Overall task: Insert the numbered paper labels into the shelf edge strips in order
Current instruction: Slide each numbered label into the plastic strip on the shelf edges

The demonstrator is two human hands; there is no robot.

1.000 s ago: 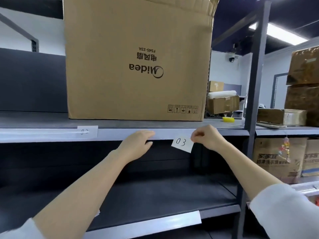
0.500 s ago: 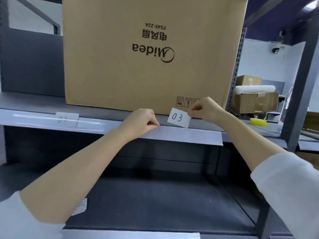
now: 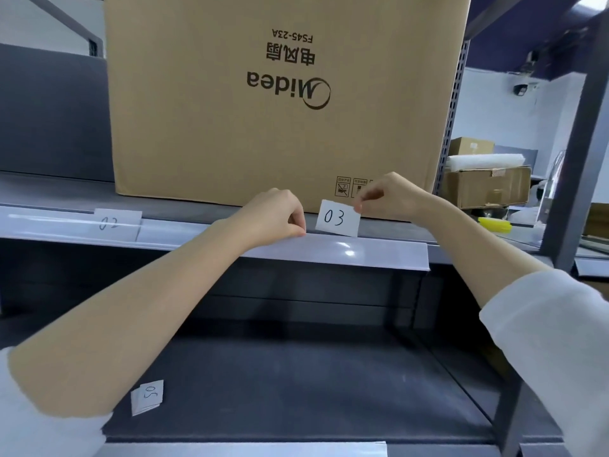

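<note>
The right hand (image 3: 387, 199) pinches the flimsy "03" label (image 3: 337, 218) by its top corner just above the edge strip (image 3: 362, 250), whose lip the left hand (image 3: 275, 212) grips; it looks likely to buckle unless fed in square.

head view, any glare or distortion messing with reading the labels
Head view: a bright glare spot sits on the clear strip just below the 03 label, which reads sharply; the 02 label looks faint behind plastic; wide-angle bending curves the shelf edge and the post.
</note>
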